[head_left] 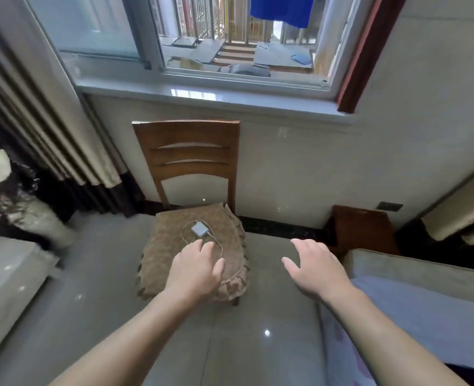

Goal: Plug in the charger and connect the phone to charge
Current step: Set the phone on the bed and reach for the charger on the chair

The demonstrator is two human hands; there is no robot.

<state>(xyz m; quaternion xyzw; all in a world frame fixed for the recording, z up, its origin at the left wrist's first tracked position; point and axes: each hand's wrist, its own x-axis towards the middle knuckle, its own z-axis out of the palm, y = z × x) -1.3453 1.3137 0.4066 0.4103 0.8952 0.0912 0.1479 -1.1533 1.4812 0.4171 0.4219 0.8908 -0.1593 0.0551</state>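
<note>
A small white charger block (199, 227) lies on the brown cushion (171, 246) of a wooden chair (187, 151), its thin cable (185, 235) looped around it. My left hand (198, 267) hovers palm down over the cushion just in front of the charger, fingers spread, its fingertips at the cable loop. Off to the right of the chair, my right hand (315, 270) is held over the floor, open and holding nothing. A dark wall socket (389, 206) sits low on the right wall. No phone is in view.
A small dark wooden stool (362, 229) stands by the wall under the socket. A bed with a pale blue sheet (414, 316) fills the lower right. Curtains (49, 129) hang at the left. Glossy grey floor tiles (244, 344) lie between chair and bed.
</note>
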